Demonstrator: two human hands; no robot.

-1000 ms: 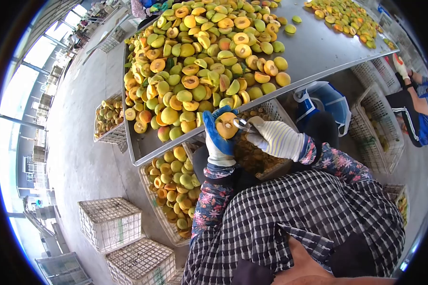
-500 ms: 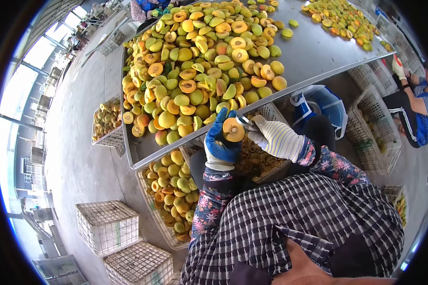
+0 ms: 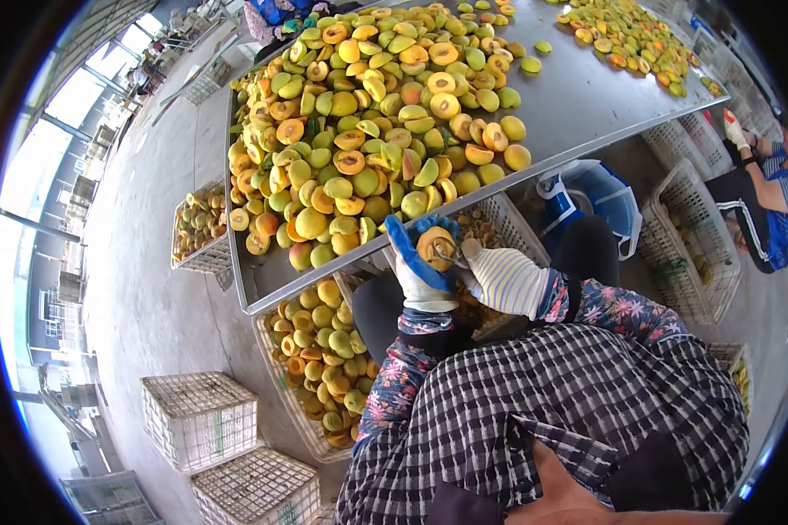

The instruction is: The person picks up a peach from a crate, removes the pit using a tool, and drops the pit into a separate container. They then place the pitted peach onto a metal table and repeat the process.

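Note:
My left hand (image 3: 418,267), in a blue-palmed glove, is closed around a halved yellow peach (image 3: 434,248) with its cut face up. My right hand (image 3: 502,280), in a striped white glove, holds a small metal pitting tool (image 3: 453,254) whose tip is pressed into the centre of that half. Both hands are just below the near edge of a metal table (image 3: 578,96), over a plastic crate (image 3: 503,223) of peach scraps. A large heap of halved and whole peaches (image 3: 368,131) covers the table's left part.
A crate of whole peaches (image 3: 320,350) stands under the table at the left, another (image 3: 199,220) beyond it. Two upturned white crates (image 3: 201,420) sit on the floor. A blue bucket (image 3: 600,197) and empty crates (image 3: 692,219) stand right, beside a seated person (image 3: 762,201). A second peach pile (image 3: 630,35) lies far right.
Both hands have dropped lower and closer to my body, away from the table edge. The tool tip has moved from beside the peach half into its centre.

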